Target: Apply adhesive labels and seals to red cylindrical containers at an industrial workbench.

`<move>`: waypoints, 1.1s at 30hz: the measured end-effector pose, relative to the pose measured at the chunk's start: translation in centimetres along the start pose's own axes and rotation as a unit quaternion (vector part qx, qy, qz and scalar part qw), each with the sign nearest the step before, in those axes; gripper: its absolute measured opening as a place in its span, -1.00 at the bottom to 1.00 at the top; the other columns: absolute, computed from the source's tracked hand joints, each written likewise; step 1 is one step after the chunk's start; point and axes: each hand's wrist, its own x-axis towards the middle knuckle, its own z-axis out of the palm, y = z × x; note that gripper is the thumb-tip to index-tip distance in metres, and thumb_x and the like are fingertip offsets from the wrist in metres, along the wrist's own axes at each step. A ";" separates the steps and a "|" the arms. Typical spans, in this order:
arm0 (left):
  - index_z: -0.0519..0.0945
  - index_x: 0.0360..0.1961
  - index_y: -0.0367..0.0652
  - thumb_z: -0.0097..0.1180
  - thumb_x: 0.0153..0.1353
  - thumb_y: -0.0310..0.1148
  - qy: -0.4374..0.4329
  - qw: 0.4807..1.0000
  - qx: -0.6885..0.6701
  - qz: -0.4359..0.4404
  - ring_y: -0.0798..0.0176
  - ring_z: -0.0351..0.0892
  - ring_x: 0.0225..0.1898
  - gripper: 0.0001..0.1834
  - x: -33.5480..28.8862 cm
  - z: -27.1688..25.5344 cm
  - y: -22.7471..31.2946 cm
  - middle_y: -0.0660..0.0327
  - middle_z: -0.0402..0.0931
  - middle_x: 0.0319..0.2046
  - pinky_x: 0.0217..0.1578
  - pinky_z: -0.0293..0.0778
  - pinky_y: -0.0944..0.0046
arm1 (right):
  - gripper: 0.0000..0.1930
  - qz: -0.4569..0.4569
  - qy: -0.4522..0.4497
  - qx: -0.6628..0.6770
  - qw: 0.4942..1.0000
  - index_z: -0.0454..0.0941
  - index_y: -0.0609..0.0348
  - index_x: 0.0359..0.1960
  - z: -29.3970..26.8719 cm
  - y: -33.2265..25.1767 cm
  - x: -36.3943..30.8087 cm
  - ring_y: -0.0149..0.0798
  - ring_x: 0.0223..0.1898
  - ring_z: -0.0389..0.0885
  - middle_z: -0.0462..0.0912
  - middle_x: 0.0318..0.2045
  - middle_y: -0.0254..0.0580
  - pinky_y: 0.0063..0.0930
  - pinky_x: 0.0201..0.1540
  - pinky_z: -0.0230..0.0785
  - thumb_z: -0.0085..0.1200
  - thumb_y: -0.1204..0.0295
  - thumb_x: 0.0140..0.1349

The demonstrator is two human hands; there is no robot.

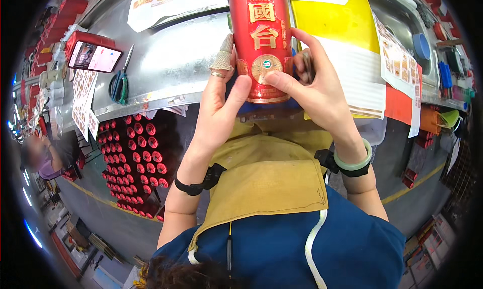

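Observation:
Between my hands stands a red cylindrical bottle (257,35) with raised gold lettering, its top cut off by the frame's edge. Low on its front is a round gold sticker (268,65) with a small green and white centre. My left hand (219,95) grips the bottle's left side, thumb against its lower part; one finger wears a grey and beige cover. My right hand (317,85) holds the right side, its thumb pressing the sticker's lower right edge. Some right fingers curl behind the bottle, partly hidden, with something dark grey on or between them.
On the metal bench (166,78) lie teal-handled scissors (118,85) and a phone (94,57) propped on a red box. Sticker sheets (397,55) and a yellow sheet (337,20) lie to the right. Many red bottles (136,158) stand below left. Another person (48,158) is at far left.

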 end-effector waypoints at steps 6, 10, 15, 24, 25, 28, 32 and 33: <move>0.00 0.59 -0.26 0.11 0.43 -0.54 -0.002 1.000 0.025 -0.013 0.17 0.11 0.53 -0.19 -0.1 -0.3 -0.1 0.03 0.13 0.52 0.49 0.07 0.12 | -0.15 0.003 0.007 0.030 1.000 0.31 0.30 0.40 0.2 0.2 0.1 -0.55 -0.33 0.25 0.27 -0.37 -0.50 -0.66 -0.26 0.14 0.52 0.26 0.15; -0.03 0.59 -0.27 0.13 0.41 -0.55 -0.007 0.999 0.046 -0.014 0.16 0.06 0.55 -0.16 -0.2 -0.4 -0.3 0.02 0.07 0.55 0.50 0.05 0.11 | -0.15 0.011 0.002 0.014 1.000 0.32 0.30 0.40 0.2 0.0 0.1 -0.55 -0.33 0.25 0.27 -0.37 -0.50 -0.65 -0.27 0.13 0.51 0.25 0.15; -0.03 0.58 -0.31 0.15 0.41 -0.53 -0.005 1.000 0.011 -0.027 0.14 0.04 0.56 -0.16 0.0 -0.5 -0.2 0.01 0.06 0.55 0.51 0.02 0.10 | -0.14 0.002 -0.005 0.004 1.000 0.28 0.35 0.39 -0.1 0.1 0.2 -0.51 -0.33 0.35 0.39 -0.36 -0.41 -0.60 -0.25 0.26 0.50 0.23 0.17; -0.03 0.58 -0.31 0.10 0.45 -0.50 -0.010 1.000 0.018 -0.015 0.14 0.00 0.58 -0.20 -0.2 -0.6 -0.5 0.00 0.03 0.56 0.52 0.00 0.11 | -0.10 0.007 -0.013 -0.012 1.000 0.24 0.40 0.39 -0.2 -0.3 0.2 -0.48 -0.30 0.46 0.52 -0.33 -0.32 -0.55 -0.21 0.41 0.50 0.19 0.16; -0.03 0.58 -0.30 0.09 0.46 -0.50 -0.011 0.999 0.034 -0.011 0.14 -0.01 0.58 -0.21 -0.3 -0.6 -0.5 0.01 0.01 0.57 0.52 0.00 0.11 | -0.10 0.012 -0.014 -0.014 1.000 0.24 0.40 0.39 -0.2 -0.3 0.1 -0.48 -0.30 0.47 0.52 -0.33 -0.32 -0.55 -0.21 0.41 0.50 0.18 0.16; -0.05 0.59 -0.28 0.09 0.45 -0.52 -0.004 0.999 -0.037 -0.030 0.15 -0.05 0.59 -0.19 -0.2 -0.8 -0.5 0.01 -0.03 0.58 0.52 0.00 0.11 | -0.10 0.009 -0.013 -0.002 1.000 0.23 0.41 0.39 -0.1 -0.2 0.1 -0.48 -0.29 0.47 0.52 -0.33 -0.32 -0.56 -0.20 0.41 0.50 0.19 0.17; -0.05 0.59 -0.28 0.11 0.44 -0.53 0.007 0.997 -0.066 -0.037 0.14 -0.06 0.60 -0.18 0.0 -0.8 -0.5 0.01 -0.05 0.59 0.52 0.00 0.11 | -0.10 -0.005 -0.010 -0.004 1.000 0.23 0.41 0.39 -0.2 -0.1 0.1 -0.49 -0.30 0.47 0.51 -0.34 -0.33 -0.57 -0.21 0.41 0.50 0.20 0.17; -0.05 0.59 -0.28 0.11 0.44 -0.53 -0.005 0.999 -0.038 -0.031 0.14 -0.06 0.60 -0.18 0.0 -0.8 -0.5 0.01 -0.04 0.59 0.52 0.00 0.11 | -0.10 0.002 -0.011 -0.004 1.000 0.23 0.41 0.39 -0.2 -0.1 0.2 -0.49 -0.31 0.47 0.51 -0.35 -0.33 -0.57 -0.22 0.41 0.50 0.21 0.17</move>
